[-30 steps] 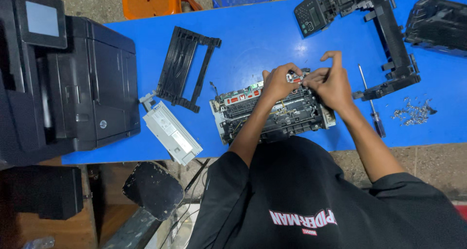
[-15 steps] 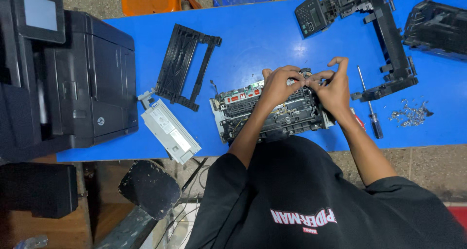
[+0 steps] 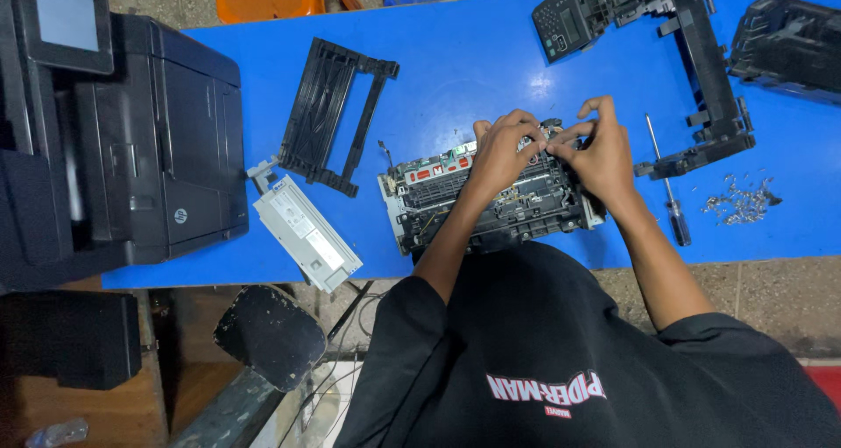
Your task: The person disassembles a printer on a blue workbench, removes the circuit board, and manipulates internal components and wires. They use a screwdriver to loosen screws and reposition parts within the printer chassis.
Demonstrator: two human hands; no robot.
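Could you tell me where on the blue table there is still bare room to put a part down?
The widest bare patch of the blue table lies between the black slotted frame and the L-shaped black housing, beyond the stripped printer chassis. A smaller patch lies between chassis and frame. It is crowded by the screwdriver and screw pile.

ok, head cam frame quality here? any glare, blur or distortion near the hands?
Head view: sharp overall, no motion blur on the left hand or right hand. A soft glare patch sits on the blue table just above them. Wide-angle bend shows at the edges, curving the black printer. Light is even, with soft shadows under the stripped printer chassis. The screws stay distinct.
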